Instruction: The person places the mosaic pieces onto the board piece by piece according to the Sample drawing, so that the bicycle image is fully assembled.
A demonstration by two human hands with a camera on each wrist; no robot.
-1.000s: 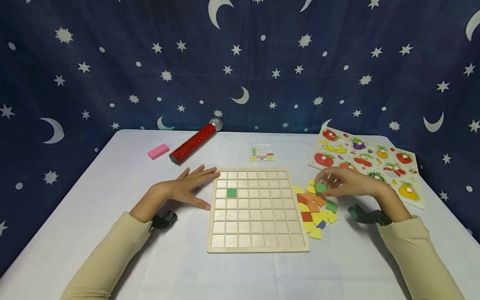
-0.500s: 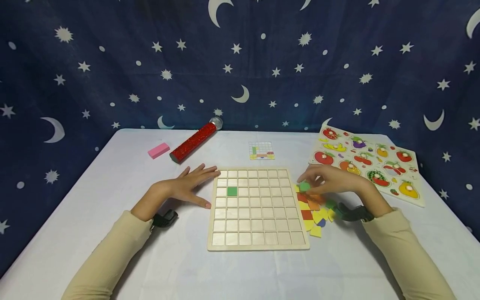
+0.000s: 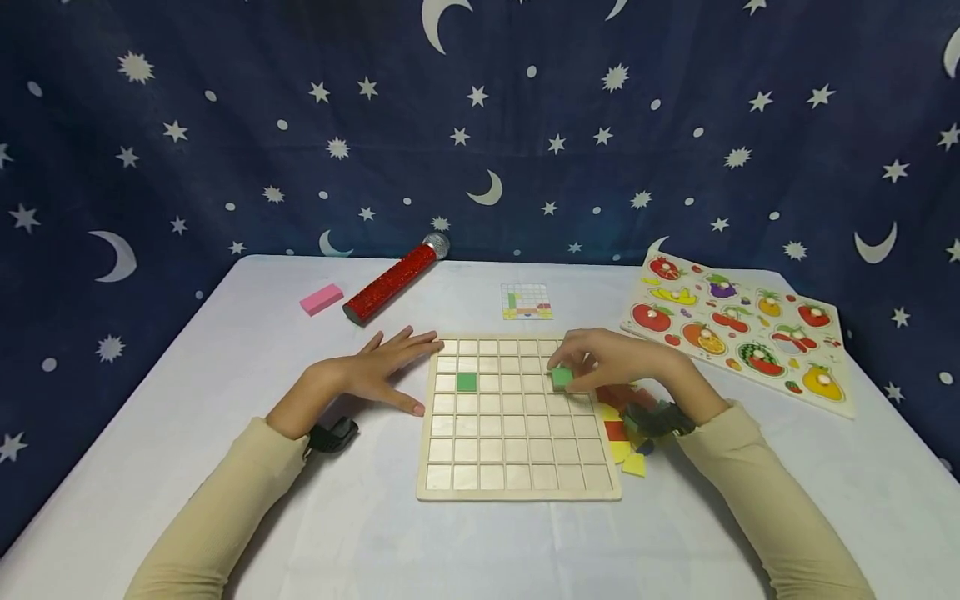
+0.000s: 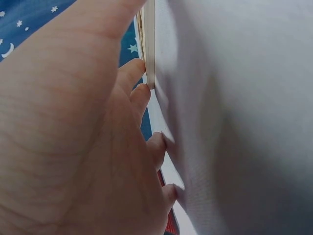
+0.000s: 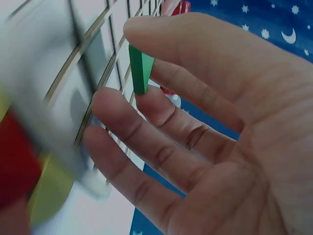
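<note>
A pale wooden grid board [image 3: 517,495] lies flat in the middle of the white table. One green square tile [image 3: 467,382] sits in a cell in its third row, second column. My right hand [image 3: 615,358] is over the board's right part, pinching another green square tile [image 3: 562,379] between thumb and fingers; the right wrist view shows this green tile [image 5: 141,68] edge-on. My left hand [image 3: 378,371] lies spread at the board's left side, with fingertips and thumb at its edge. In the left wrist view its fingers [image 4: 142,95] are extended along the board's rim.
A pile of yellow, red, orange and other tiles [image 3: 617,431] lies right of the board, partly under my right wrist. Behind stand a pattern card [image 3: 527,302], a red glitter microphone [image 3: 392,283], a pink block [image 3: 322,299] and a fruit peg puzzle [image 3: 738,329].
My right hand has moved left from above the tile pile to over the board, carrying the green tile. The left hand has stayed in place.
</note>
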